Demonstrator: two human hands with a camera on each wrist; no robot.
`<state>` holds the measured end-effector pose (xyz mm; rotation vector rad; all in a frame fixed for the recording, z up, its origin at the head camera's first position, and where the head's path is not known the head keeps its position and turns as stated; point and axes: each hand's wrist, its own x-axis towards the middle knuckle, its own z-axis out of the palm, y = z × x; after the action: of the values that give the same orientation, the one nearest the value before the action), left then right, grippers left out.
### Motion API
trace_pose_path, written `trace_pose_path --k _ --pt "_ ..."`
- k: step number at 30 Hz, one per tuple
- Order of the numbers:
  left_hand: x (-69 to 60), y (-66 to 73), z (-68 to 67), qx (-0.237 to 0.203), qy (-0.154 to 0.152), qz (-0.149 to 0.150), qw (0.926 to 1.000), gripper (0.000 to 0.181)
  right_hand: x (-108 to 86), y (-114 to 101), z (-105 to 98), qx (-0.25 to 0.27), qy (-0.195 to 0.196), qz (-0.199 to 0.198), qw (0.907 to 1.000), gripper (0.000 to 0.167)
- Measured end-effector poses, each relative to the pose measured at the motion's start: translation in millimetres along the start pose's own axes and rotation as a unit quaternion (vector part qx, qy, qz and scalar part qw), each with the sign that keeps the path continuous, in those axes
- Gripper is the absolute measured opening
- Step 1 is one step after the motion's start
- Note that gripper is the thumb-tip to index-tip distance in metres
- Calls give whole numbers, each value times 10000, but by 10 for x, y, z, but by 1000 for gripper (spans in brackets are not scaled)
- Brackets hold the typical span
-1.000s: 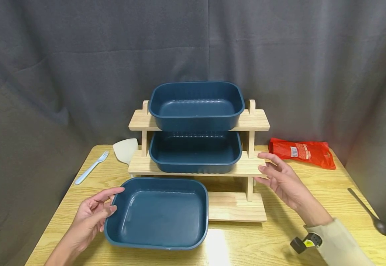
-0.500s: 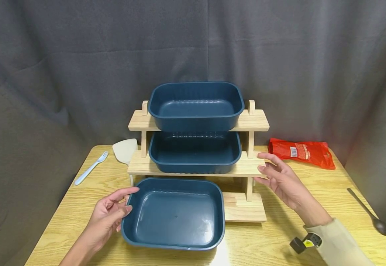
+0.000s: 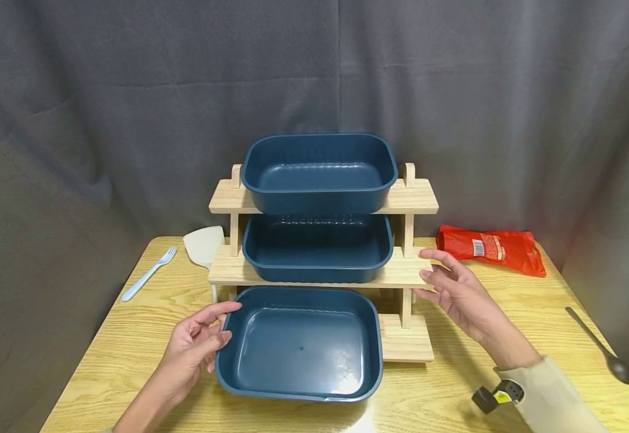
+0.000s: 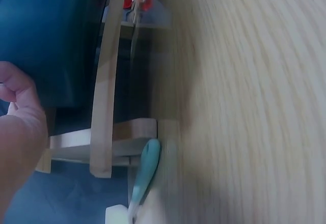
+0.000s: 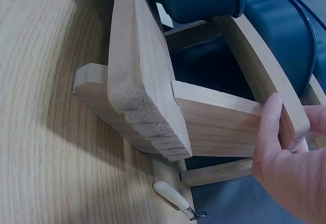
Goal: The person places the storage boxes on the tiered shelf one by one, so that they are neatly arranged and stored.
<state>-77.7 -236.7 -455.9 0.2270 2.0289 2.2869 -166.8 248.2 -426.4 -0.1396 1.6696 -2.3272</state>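
Observation:
A three-tier wooden shelf stand (image 3: 409, 346) stands mid-table. One dark blue plastic bin (image 3: 320, 201) sits on its top tier and a second blue bin (image 3: 320, 273) on its middle tier. My left hand (image 3: 192, 346) grips the left end of a third blue bin (image 3: 298, 355), thumb near the rim and other fingers partly hidden. That bin is held in front of the lowest tier, overlapping most of it in the head view; the left wrist view shows it above the board (image 4: 104, 91). My right hand (image 3: 463, 294) pinches the right end of the middle board (image 5: 275, 81).
A light blue fork (image 3: 149, 273) and a white spatula (image 3: 204, 245) lie to the left. A red packet (image 3: 493, 249) lies behind on the right, and a dark spoon (image 3: 604, 349) is near the right edge. Grey curtains (image 3: 314, 72) enclose the table (image 3: 109, 367).
My left hand has carried the third bin to the right, across the front of the lowest tier. The right hand has kept its hold on the middle board.

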Motion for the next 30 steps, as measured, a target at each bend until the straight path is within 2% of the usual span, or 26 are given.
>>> trace_pose_path --k 14,20,30 --pt "29 -28 99 -173 -111 -78 9998 44 8 0 -1 -72 60 62 9999 38" --pt "28 -40 104 -145 -30 -129 9998 44 3 1 -8 17 -16 -6 10000 36" --pt "88 -90 149 -107 82 -15 9999 42 6 5 -8 59 -84 -76 9999 36"
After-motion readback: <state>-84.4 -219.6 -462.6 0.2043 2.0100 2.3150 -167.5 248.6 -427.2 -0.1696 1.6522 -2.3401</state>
